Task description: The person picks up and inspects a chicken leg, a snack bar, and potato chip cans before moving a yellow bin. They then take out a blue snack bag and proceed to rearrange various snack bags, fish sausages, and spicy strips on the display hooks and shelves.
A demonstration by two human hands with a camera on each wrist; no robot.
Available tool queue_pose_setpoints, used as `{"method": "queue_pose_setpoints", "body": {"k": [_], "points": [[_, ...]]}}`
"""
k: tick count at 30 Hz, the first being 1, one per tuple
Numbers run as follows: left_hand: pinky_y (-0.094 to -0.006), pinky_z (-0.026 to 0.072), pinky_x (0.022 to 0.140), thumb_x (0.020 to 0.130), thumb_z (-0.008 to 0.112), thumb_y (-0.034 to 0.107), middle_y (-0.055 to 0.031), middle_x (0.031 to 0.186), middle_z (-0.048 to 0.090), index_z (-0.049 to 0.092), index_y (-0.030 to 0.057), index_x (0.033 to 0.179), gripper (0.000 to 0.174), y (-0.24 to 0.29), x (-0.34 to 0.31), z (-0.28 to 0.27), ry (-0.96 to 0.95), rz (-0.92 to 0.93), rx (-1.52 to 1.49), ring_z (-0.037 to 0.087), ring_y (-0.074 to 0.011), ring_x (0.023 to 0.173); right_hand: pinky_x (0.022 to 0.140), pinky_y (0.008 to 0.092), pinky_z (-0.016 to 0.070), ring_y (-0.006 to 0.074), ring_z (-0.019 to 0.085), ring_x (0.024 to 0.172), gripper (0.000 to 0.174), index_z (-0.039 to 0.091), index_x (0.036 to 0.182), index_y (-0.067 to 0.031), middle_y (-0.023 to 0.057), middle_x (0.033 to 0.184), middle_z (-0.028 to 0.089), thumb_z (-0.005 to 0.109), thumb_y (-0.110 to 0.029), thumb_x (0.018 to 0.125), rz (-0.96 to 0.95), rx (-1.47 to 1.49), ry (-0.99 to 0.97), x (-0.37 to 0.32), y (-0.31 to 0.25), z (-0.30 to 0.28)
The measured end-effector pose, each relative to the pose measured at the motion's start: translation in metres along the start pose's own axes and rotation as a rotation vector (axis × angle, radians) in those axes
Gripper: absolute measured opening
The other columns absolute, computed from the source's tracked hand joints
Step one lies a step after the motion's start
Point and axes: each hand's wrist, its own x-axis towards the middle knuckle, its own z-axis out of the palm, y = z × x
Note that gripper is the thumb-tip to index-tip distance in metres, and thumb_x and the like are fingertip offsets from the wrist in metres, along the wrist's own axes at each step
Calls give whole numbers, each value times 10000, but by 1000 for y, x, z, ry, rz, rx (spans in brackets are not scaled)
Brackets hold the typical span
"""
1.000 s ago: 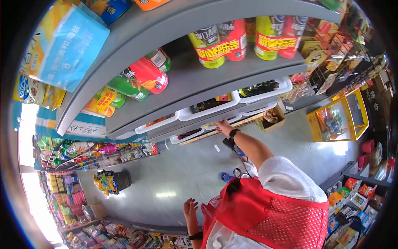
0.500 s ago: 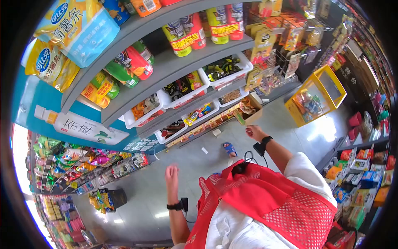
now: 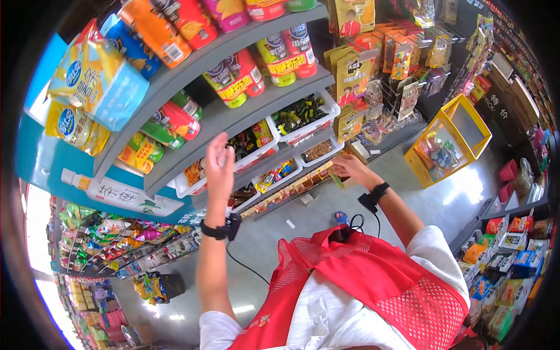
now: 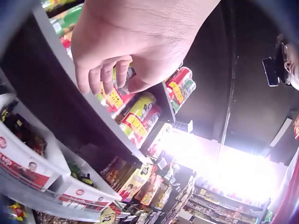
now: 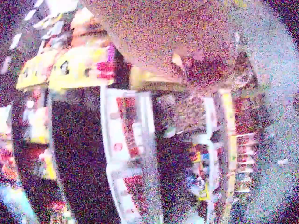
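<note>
My left hand (image 3: 220, 172) is raised in front of the shelf trays, palm up and fingers loosely bent, holding nothing. In the left wrist view that hand (image 4: 135, 51) overlaps the shelf of canisters. Lower and to the right, my right hand (image 3: 352, 168) hangs over a cardboard box (image 3: 357, 147) beside the bottom trays, fingers loosely curled; nothing shows in its grasp. The right wrist view is grainy and blurred. Near the hands are a tray of dark-wrapped snacks (image 3: 300, 116), a tray of colourful packets (image 3: 275, 175) and a tray of brown snacks (image 3: 318, 150).
Canisters in taped pairs (image 3: 286, 55) line the curved shelf above. Hanging snack bags (image 3: 356, 76) are on the right, by a yellow display bin (image 3: 449, 143) on the floor. A black basket of bags (image 3: 172, 286) stands lower left. A cable (image 3: 248, 267) trails from the left wrist.
My right hand has drawn back from a lower tray and moved right, over the cardboard box. My left hand has risen from low down to the shelf front. The head view has shifted.
</note>
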Motion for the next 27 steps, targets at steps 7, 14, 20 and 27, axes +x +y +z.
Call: {"method": "queue_pose_setpoints", "body": {"k": [7, 14, 20, 27], "points": [[-348, 326, 1108, 889, 719, 228, -189, 1403, 469, 366, -66, 1371, 666, -11, 149, 17, 209, -41, 112, 452, -259, 1321, 709, 231, 504, 78, 599, 772, 291, 614, 1071, -29, 19, 930, 646, 605, -303, 972, -258, -39, -274, 47, -90, 22], [-302, 379, 1020, 838, 777, 224, -80, 1250, 570, 413, -32, 1336, 669, -5, 193, 39, 146, -115, 170, 528, -147, 1149, 643, 201, 477, 63, 582, 754, 257, 615, 1074, -28, 10, 898, 645, 606, -266, 977, -218, 20, -328, 50, -74, -3], [-292, 453, 940, 860, 750, 209, -48, 1172, 614, 540, 20, 1241, 474, -11, 181, 31, 110, -248, -72, 581, -125, 1065, 775, 249, 549, 88, 619, 872, 223, 603, 1135, -7, 14, 960, 627, 557, -177, 998, -197, -51, -416, 37, -93, -10], [-364, 587, 790, 907, 665, 302, -94, 1071, 673, 571, 36, 1164, 382, 23, 143, 21, 137, -508, -511, 691, -203, 902, 727, 238, 498, 61, 562, 806, 245, 596, 1134, -6, 12, 942, 630, 572, -207, 995, -314, -24, -425, 7, -138, 19]]}}
